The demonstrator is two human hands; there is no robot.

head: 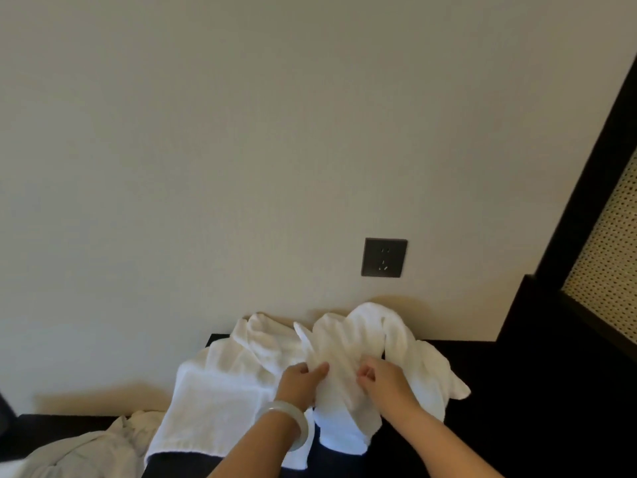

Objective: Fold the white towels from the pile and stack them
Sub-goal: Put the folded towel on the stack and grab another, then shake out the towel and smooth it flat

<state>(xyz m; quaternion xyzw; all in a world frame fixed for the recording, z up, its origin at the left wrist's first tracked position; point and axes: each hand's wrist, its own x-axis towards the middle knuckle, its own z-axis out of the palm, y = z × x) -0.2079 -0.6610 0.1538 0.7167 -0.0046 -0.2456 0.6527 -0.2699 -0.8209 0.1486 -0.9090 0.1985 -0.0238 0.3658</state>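
While tight on the crumpled towel, left hand, right hand; flat towel alongside, socket behind

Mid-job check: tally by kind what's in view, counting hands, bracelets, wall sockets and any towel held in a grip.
Hands: 2, left hand, right hand
Bracelet: 1
Wall socket: 1
Held towel: 1
Total: 5

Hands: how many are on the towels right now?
2. The left hand, wearing a pale bangle, pinches the bunched white towel on its left side; the right hand grips the same towel beside it. No other hand is in view.
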